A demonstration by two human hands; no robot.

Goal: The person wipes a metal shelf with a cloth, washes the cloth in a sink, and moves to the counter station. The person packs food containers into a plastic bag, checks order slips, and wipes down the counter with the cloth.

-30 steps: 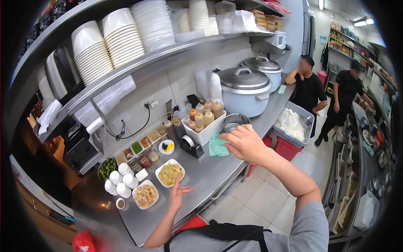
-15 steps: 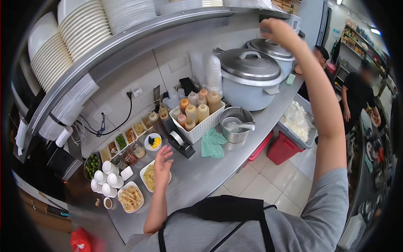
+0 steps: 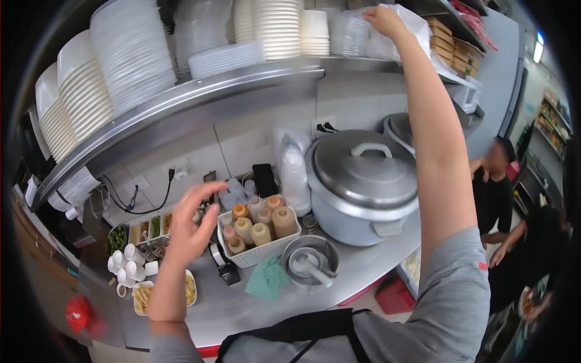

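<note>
My right hand (image 3: 387,22) is raised to the overhead shelf, fingers closed at the edge of a stack of clear plastic lids (image 3: 350,35) and a white plastic bag (image 3: 404,37). What its fingertips grip, if anything, I cannot make out. My left hand (image 3: 192,228) hangs above the counter with fingers apart, holding nothing. Beyond it stands a white basket (image 3: 257,256) of sauce bottles. Below lie dishes of food (image 3: 143,297), partly behind my left forearm. White bowls (image 3: 277,30) stand stacked along the shelf.
A large lidded pot (image 3: 363,212) stands on the steel counter (image 3: 242,314). In front of the basket are a green cloth (image 3: 267,278) and a metal pot with a ladle (image 3: 324,249). Cardboard boxes (image 3: 440,39) sit on the shelf. Two people in dark clothes (image 3: 499,199) are at the right.
The view has tilted up and shows more of the shelf. My right hand has gone from the air above the pots to the lids and bag. My left hand has risen, still open.
</note>
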